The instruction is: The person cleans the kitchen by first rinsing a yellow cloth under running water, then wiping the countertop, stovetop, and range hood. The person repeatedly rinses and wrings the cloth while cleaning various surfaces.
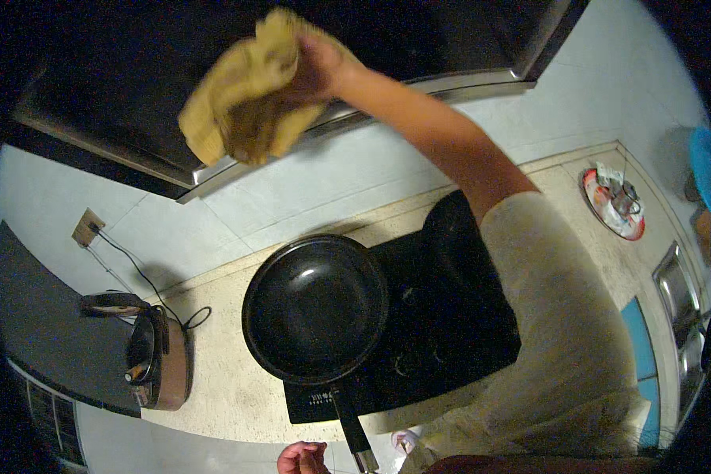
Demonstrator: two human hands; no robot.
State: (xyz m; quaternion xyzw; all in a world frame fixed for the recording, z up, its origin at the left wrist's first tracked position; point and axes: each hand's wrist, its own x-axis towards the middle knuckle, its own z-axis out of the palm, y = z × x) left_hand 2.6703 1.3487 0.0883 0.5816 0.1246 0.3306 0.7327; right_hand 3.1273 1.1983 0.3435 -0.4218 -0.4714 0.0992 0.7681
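Observation:
My right hand (323, 68) is raised at the top, gripping a yellow cloth (255, 95). The cloth is bunched and blurred, with dark patches on it. It overlaps the metal front edge of a dark range hood (426, 35); whether it touches the hood is hard to tell. Low in the picture, my left hand (302, 457) has its fingers curled, with nothing visible in them, and is partly cut off by the frame. Close to its right is the handle of a black wok (314, 308). The wok sits on the left part of a black cooktop (415, 355).
A brown rice cooker (172, 361) with its lid raised stands left on the speckled countertop (219, 379). Its cord runs to a wall socket (87, 227). At right are a red-rimmed tray (613, 204) holding small items and a metal sink (678, 296).

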